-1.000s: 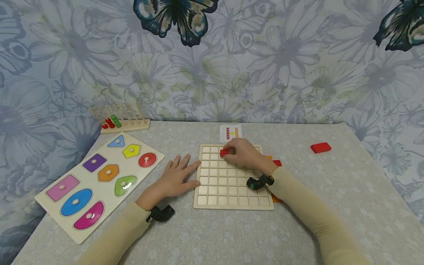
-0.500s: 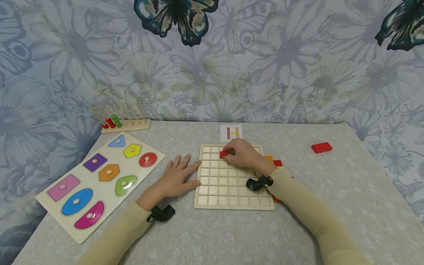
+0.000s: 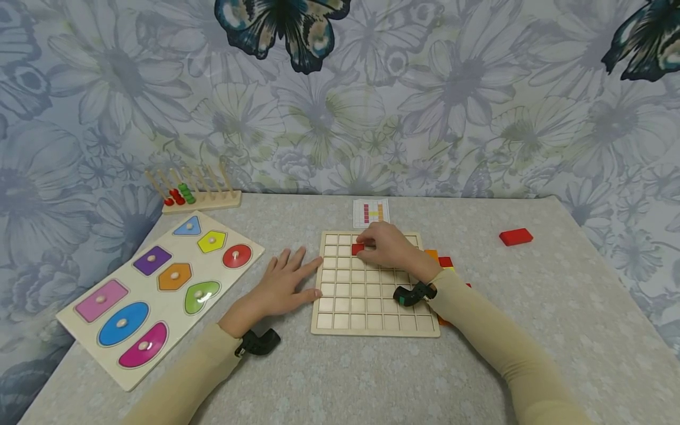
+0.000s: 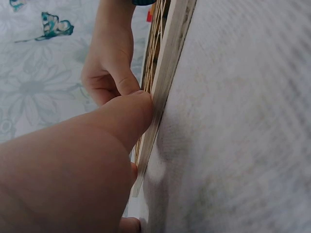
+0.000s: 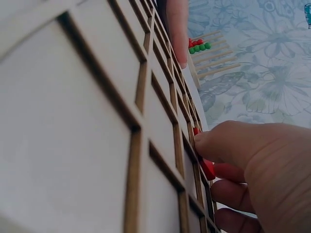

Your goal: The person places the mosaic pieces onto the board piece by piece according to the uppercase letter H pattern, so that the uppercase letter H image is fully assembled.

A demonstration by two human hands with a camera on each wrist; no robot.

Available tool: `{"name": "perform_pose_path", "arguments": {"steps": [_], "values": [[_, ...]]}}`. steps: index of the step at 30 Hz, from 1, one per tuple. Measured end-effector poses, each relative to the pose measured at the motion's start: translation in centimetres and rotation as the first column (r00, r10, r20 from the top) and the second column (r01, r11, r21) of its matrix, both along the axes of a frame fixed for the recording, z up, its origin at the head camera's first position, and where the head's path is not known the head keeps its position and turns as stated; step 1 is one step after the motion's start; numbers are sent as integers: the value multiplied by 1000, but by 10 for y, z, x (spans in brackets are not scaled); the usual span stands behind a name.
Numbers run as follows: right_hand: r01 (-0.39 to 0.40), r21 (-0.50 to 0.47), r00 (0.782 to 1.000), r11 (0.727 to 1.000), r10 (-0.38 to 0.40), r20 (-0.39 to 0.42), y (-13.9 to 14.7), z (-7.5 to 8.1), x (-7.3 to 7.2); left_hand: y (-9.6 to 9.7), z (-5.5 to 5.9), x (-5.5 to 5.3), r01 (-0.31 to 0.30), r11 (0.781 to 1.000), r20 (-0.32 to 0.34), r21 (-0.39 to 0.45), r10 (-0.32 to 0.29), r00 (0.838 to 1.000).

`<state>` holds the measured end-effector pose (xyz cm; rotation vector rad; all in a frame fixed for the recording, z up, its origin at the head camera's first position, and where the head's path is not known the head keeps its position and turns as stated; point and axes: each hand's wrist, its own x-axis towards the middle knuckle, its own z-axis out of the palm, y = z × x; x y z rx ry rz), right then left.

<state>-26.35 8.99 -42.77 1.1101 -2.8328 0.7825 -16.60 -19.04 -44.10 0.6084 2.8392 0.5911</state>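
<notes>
A wooden grid board [image 3: 342,304] with square cells lies flat on the table. My right hand [image 3: 391,247] pinches a small red tile [image 3: 358,249] at the second row of cells from the back. In the right wrist view, the thumb is on this red tile [image 5: 208,169], which sits low against the grid, and the other fingers are curled beyond it. My left hand [image 3: 277,287] lies with spread fingers at the board's left side, its thumb and forefinger touching the edge. More orange and red tiles [image 3: 444,261] are partly hidden behind my right forearm.
A pattern card [image 3: 371,213] lies behind the board. Another red piece [image 3: 516,236] lies far right. On the left are a shape puzzle board [image 3: 186,254] with knobbed pieces and a peg stand [image 3: 212,202] with red and green beads. A patterned wall closes off the back.
The red tile has moved slightly toward me and now looks lower in the grid, with my right hand still pinching it. My left hand stays in place.
</notes>
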Motion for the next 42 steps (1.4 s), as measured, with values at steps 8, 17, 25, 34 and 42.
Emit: {"name": "perform_pose_path", "arguments": {"steps": [8, 17, 25, 34, 42], "values": [[-4, 14, 1000, 1000, 4, -8, 1, 0, 0, 1, 0, 0, 0, 1000, 0, 7, 0, 1000], [65, 19, 995, 998, -67, 68, 20, 10, 1, 3, -2, 1, 6, 1000, 5, 15, -6, 1000], [150, 60, 986, 987, -153, 58, 61, 24, 8, 1, -2, 1, 5, 1000, 4, 8, -5, 1000], [207, 47, 978, 977, -208, 25, 111, 21, 16, -2, 0, 1, 1, 1000, -8, 8, -1, 1000], [276, 113, 956, 954, -285, 65, 139, 20, 25, 0, 0, 0, -2, 1000, -10, 16, 2, 1000]]}}
